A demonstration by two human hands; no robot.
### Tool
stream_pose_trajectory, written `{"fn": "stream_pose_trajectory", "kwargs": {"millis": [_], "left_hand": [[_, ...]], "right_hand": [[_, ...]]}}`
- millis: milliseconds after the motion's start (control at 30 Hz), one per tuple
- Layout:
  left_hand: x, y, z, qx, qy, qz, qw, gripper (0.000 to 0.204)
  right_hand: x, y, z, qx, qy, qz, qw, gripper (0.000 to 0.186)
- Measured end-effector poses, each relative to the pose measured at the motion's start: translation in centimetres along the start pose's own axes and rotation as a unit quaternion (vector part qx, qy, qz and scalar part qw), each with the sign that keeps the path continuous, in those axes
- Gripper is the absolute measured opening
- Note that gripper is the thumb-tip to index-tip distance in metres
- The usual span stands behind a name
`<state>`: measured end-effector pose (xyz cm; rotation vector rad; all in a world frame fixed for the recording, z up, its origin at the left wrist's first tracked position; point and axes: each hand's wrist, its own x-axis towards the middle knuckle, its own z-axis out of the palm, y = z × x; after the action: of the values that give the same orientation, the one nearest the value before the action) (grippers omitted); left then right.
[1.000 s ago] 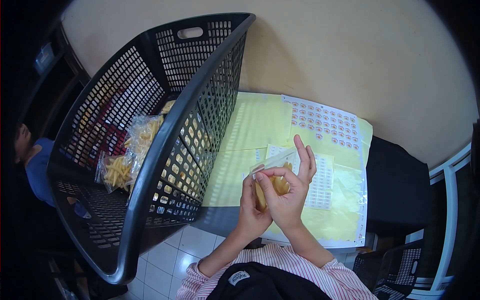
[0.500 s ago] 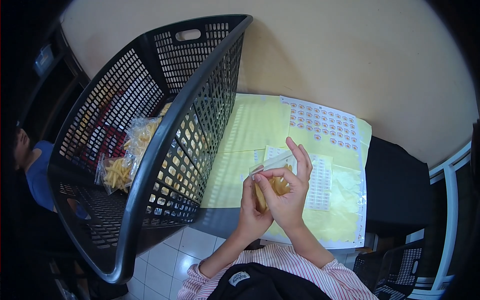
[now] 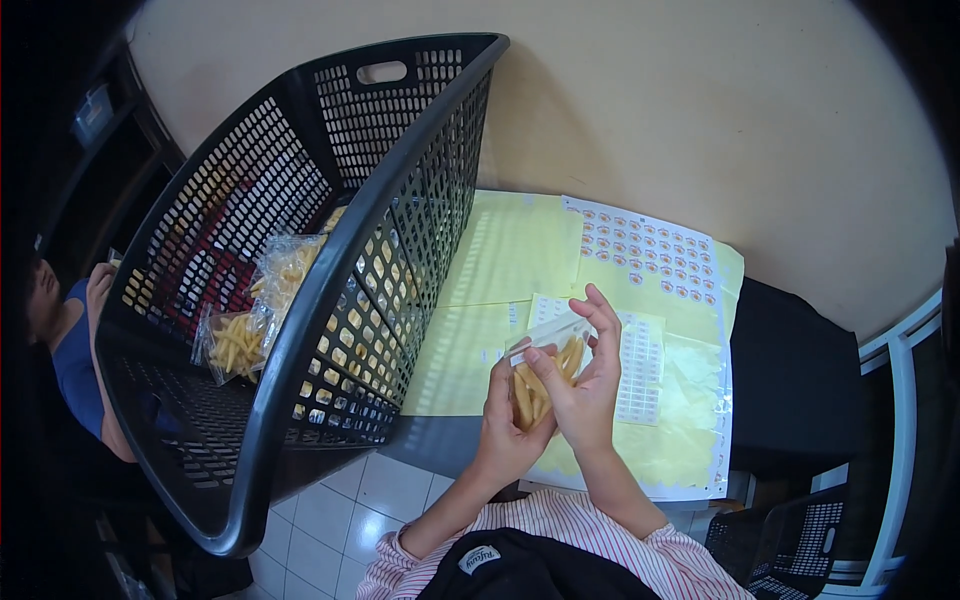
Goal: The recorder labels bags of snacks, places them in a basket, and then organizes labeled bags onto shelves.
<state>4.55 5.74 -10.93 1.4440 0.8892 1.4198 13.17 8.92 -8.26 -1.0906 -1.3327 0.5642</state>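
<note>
Over the yellow sheets, both my hands hold a small clear plastic bag of pale yellow stick-shaped snacks (image 3: 530, 396). My left hand (image 3: 505, 440) wraps round its lower left side, thumb near the top edge. On the other side, my right hand (image 3: 585, 395) has its thumb across the front of the bag and its fingers behind, the upper fingers sticking up past the edge. A sheet of small printed labels (image 3: 638, 372) lies partly under the hands. Beyond it is a sheet of round stickers (image 3: 650, 245), with several rows peeled at the bottom.
A large black mesh basket (image 3: 375, 205) stands tilted at the left, with several filled snack bags (image 3: 235, 345) inside. Past it sits another person (image 3: 85, 350) in blue. A black cloth-covered surface (image 3: 795, 375) and another black basket (image 3: 800, 535) are at the right.
My right thumb and index finger have parted from their pinch at the bag's top edge. The bag now faces me more. The other person's hand has come up beside the basket.
</note>
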Motion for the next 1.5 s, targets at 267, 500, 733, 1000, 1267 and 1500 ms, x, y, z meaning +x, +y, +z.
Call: {"fn": "stream_pose_trajectory", "kwargs": {"millis": [267, 500, 733, 1000, 1267, 1500], "left_hand": [[0.3, -0.3, -1.0, -0.112, -0.007, 0.021, 0.993, 0.055], [0.7, -0.2, -2.5, -0.038, 0.090, -0.046, 0.994, 0.019], [-0.6, 1.6, -3.9, 0.003, 0.122, -0.012, 0.993, 0.020], [-3.9, 2.5, -5.6, 0.040, 0.039, 0.004, 0.998, 0.012], [-5.6, 1.9, -5.4, 0.042, 0.043, -0.025, 0.998, 0.016], [-3.7, 1.1, -2.8, 0.011, 0.041, -0.092, 0.995, 0.017]], "right_hand": [[-0.2, 0.4, -0.1, 0.045, 0.017, 0.014, 0.999, 0.058], [-0.6, 0.9, 0.2, 0.019, -0.013, -0.021, 1.000, 0.063], [-1.5, 0.2, -1.6, 0.180, -0.164, 0.043, 0.969, 0.075], [-2.9, -0.1, -2.6, 0.102, -0.264, -0.009, 0.959, 0.055], [-4.0, 0.5, -3.5, 0.156, -0.286, 0.072, 0.943, 0.041], [-4.5, 0.8, -5.6, 0.112, -0.247, 0.048, 0.961, 0.036]]}}
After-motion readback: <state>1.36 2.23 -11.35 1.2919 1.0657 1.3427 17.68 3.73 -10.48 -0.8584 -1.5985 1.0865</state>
